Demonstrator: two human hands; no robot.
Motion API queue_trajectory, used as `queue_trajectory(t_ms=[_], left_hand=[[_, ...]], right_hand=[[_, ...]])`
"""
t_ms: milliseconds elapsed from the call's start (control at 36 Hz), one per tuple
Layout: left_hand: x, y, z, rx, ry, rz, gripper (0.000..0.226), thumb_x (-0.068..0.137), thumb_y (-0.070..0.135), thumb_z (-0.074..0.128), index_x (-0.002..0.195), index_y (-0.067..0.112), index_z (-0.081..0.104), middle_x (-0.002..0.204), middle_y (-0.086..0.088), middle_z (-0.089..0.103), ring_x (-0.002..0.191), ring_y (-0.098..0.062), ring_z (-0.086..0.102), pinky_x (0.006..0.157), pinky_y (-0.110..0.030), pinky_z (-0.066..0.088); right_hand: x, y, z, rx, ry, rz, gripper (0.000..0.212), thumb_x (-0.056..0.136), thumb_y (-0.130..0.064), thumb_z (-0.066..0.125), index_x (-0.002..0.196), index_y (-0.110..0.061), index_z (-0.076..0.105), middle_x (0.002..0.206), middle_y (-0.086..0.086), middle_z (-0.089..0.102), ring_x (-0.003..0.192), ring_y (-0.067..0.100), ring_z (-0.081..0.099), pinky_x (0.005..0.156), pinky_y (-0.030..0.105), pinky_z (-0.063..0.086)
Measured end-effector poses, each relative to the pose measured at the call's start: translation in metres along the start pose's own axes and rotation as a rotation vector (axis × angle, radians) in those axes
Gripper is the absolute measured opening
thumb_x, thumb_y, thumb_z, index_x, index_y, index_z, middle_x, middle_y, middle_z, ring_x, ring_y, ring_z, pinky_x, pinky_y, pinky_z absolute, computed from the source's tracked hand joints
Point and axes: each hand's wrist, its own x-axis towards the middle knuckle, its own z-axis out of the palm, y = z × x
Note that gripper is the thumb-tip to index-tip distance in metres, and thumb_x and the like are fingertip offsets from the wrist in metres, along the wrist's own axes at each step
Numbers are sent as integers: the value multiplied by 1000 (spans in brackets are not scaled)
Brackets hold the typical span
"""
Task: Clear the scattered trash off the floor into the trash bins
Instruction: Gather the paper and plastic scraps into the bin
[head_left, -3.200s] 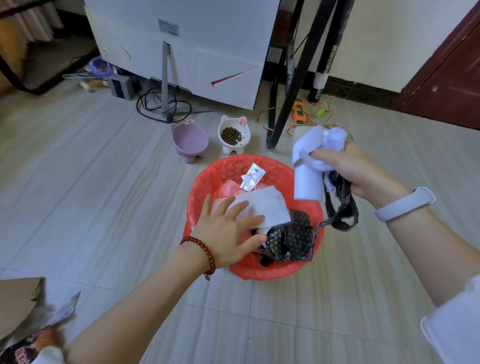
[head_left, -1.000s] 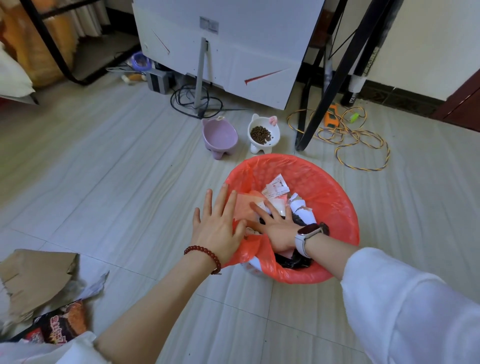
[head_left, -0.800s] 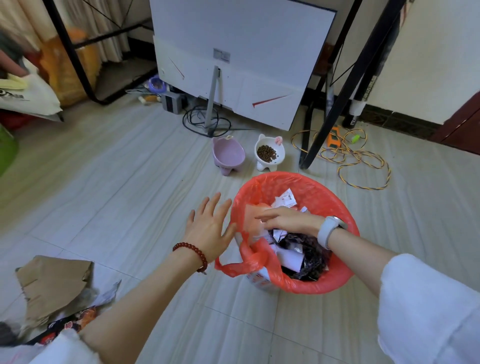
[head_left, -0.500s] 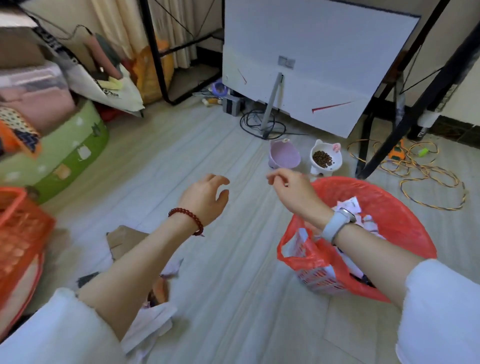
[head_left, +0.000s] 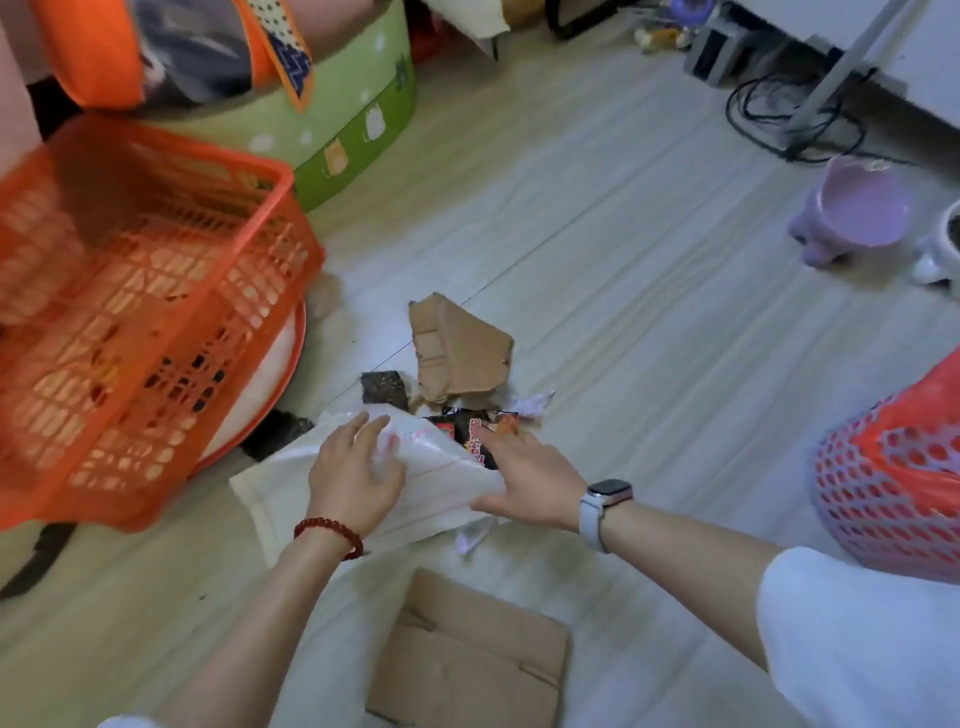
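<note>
Because the white plastic bag (head_left: 415, 483) on the floor looks light, limp and slippery, its bunched edges seem the best hold. Left hand (head_left: 358, 475) rests spread on it; right hand (head_left: 524, 486) cups its far edge, fingers extended, beside the noodle wrapper (head_left: 475, 434).

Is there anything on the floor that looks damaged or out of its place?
Yes. A torn cardboard piece lies crumpled on the floor beside a red-and-black snack wrapper, a white plastic bag and paper scraps. The orange basket sits tilted.
</note>
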Motion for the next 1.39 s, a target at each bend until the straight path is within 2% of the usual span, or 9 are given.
queue_trajectory(t_ms=[167,250,306,389,611,722,944,1194,1389], left_hand=[[-11,-21,3,261,-165,153,98,63,74,53,142,44,4,156,8,-8,142,-25,-16,110,-57,-6],[-6,-16,-2,305,-141,216,64,77,61,56,135,41,36,149,10,26,142,-26,10,111,-56,2],[-5,-6,-5,125,-51,204,30,87,46,52,111,29,58,116,5,61,116,-24,50,94,-38,36],[-8,25,-2,-220,104,44,16,93,25,51,95,15,63,83,-4,64,81,-21,57,59,-27,33],[-12,91,10,-1197,-203,-370,34,94,25,47,125,11,53,127,-11,56,119,-27,51,108,-44,35],[-27,102,11,-1291,-459,-341,41,98,38,34,111,11,61,95,-7,69,92,-22,65,89,-34,50],[-25,64,31,-610,-151,-186,25,93,27,49,111,17,63,118,-4,60,108,-17,51,86,-28,40],[16,13,61,252,-235,-128,99,64,75,59,142,49,3,154,-3,-19,140,-34,-19,106,-65,0],[23,15,67,264,-79,-93,59,73,54,68,119,23,51,148,-8,21,133,-37,18,105,-50,27]], right_hand=[[3,-14,11,94,77,-103,41,84,-2,40,117,-20,57,111,6,63,99,29,57,69,35,44],[-5,-3,-14,332,91,-178,44,82,3,35,114,-10,63,112,9,65,103,26,57,85,35,46],[-13,6,-29,429,183,-157,45,82,6,34,114,-6,63,113,12,63,106,26,56,87,22,41],[-25,17,-36,409,290,-125,53,83,-3,30,127,-19,54,129,6,48,117,25,49,99,27,39],[-45,-7,-8,657,40,-144,94,60,-84,49,129,-59,-10,151,-25,-13,138,-9,-14,112,14,4],[-42,-9,-5,999,114,-130,82,81,-30,69,136,-51,12,139,-37,23,130,-17,25,106,11,29],[-44,38,-13,501,203,96,47,73,0,62,113,-23,58,98,1,65,93,23,62,76,34,48],[-57,60,-23,302,139,165,27,79,4,55,98,-16,55,74,-6,49,73,20,46,56,22,31],[-56,60,-17,226,113,251,26,85,-6,45,105,-19,55,100,3,61,90,24,56,73,33,43]])
